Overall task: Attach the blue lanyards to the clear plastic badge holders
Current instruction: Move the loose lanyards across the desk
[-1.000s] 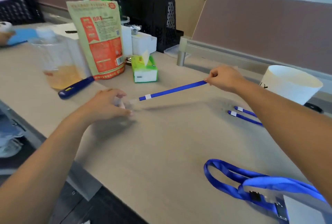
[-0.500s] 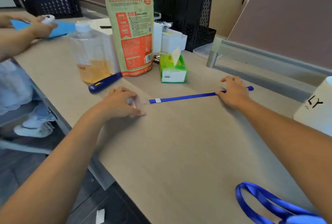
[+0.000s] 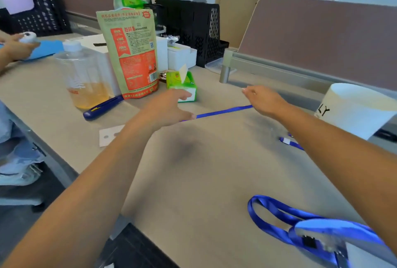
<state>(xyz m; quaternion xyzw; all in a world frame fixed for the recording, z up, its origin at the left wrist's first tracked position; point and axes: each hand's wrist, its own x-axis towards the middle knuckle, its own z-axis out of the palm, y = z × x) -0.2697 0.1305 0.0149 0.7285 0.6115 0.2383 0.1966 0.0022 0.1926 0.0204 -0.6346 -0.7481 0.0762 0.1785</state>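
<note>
Blue lanyard (image 3: 224,111) ran eight-to-two o'clock between loosely open hands; left hand (image 3: 169,109) covered its near end, grip unclear.

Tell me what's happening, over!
Left hand and right hand on the blue strap, grip unclear. Clear badge holder lies loose by the left arm. Nothing in the way.
</note>
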